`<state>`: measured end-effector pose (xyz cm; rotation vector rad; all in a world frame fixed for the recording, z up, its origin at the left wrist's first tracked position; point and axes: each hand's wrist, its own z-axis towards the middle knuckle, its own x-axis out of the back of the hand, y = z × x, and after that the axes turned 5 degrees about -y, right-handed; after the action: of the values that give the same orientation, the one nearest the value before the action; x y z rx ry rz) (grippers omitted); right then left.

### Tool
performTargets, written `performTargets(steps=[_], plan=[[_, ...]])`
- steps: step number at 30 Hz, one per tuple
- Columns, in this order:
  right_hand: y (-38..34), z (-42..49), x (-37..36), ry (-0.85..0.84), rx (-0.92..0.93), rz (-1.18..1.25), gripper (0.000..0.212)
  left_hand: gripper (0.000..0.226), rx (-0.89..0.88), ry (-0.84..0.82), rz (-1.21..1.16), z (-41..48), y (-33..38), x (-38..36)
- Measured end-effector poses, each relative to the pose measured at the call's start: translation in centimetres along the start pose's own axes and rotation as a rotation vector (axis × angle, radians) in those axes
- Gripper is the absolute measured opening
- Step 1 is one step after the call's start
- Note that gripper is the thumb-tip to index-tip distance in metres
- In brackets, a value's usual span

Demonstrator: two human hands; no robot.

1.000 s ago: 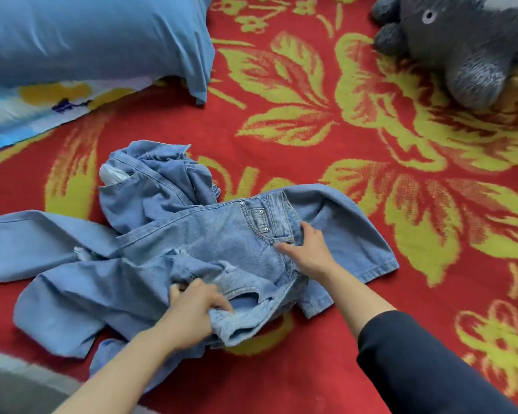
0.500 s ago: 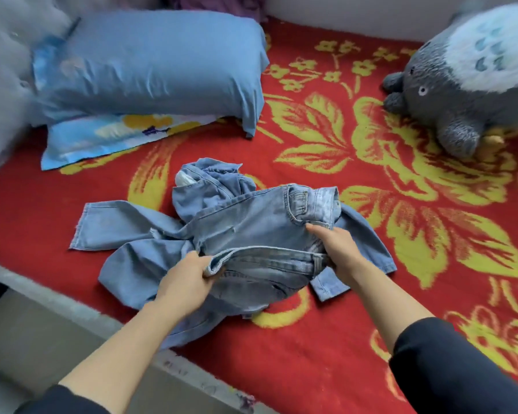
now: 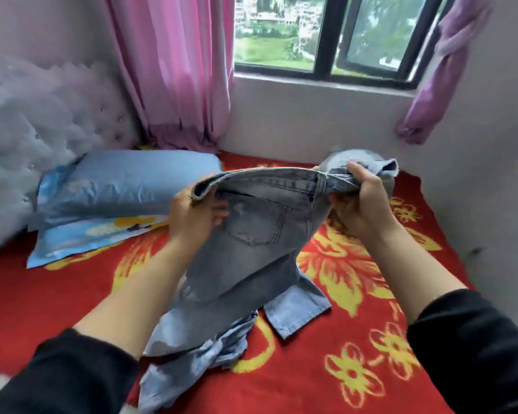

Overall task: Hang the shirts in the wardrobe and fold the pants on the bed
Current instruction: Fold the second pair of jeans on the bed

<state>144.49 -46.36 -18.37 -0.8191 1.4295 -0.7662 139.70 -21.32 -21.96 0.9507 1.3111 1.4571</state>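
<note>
Holding light-blue jeans (image 3: 251,234) up by the waistband over the middle of the bed (image 3: 371,377), back pocket facing the camera. Gripping the waistband's left end with the left hand (image 3: 192,218), fingers curled round the doubled edge. Clutching the other end with the right hand (image 3: 362,201), fist closed on a bunched wad of waistband, cloth poking out above the knuckles. Waistband stretched roughly level between both fists, well above the blanket. Legs hanging down, lower parts crumpled on the red-and-yellow flowered blanket toward the near edge. One hem lying flat just right of the heap. Both forearms bare, black sleeves (image 3: 476,339) pushed up.

Elsewhere:
- At the bed's far left corner, a blue pillow (image 3: 126,183) stacked on a flatter printed pillow (image 3: 81,240), both close by the tufted pale headboard (image 3: 42,121) along the left edge.
- Behind the pillows, a pink curtain (image 3: 177,70) hanging down to the far edge.
- Above the far edge, a dark-framed window (image 3: 326,34), greenery outside.
- At the window's right side, a knotted purple curtain (image 3: 440,70).
- Behind the right fist, a grey-blue rounded shape, mostly hidden; cannot tell what.
</note>
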Motion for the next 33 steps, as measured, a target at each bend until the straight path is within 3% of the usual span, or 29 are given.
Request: performTargets(steps=[3,7,11,15,17,20,24,27,33], plan=[[-5.9,-3.0,-0.7,0.063,0.153,0.099,0.018,0.024,-0.165,-0.103,-0.036,0.0,4.8,-2.6],[-12.1,-6.8,-0.6,0.132,0.29,0.035,0.015,0.039,-0.341,-0.223,-0.071,-0.6,9.8,-5.9],[-16.6,-9.9,-0.3,0.149,0.348,-0.041,0.013,0.025,-0.377,-0.186,-0.168,-0.5,13.2,-8.9],[-20.3,-11.8,0.8,0.023,0.435,0.013,0.035,0.01,-0.487,-0.158,-0.219,-0.1,16.6,-11.8],[-21.6,-12.0,1.5,-0.003,0.44,0.018,0.029,0.01,-0.486,-0.145,-0.226,0.4,17.3,-13.2],[-22.5,-11.0,4.4,0.103,0.331,-0.059,0.023,0.01,-0.379,-0.205,-0.162,1.2,15.8,-15.9],[-21.2,-7.4,11.4,0.269,0.107,-0.303,0.022,0.02,-0.017,-0.328,-0.036,2.6,10.7,-20.1],[-20.6,-3.7,16.9,0.349,-0.02,-0.424,0.023,0.019,0.153,-0.345,0.076,3.8,7.8,-23.4],[-23.7,5.9,24.3,0.302,-0.135,-0.497,0.029,0.01,0.335,-0.388,-0.016,8.3,8.5,-32.6]])
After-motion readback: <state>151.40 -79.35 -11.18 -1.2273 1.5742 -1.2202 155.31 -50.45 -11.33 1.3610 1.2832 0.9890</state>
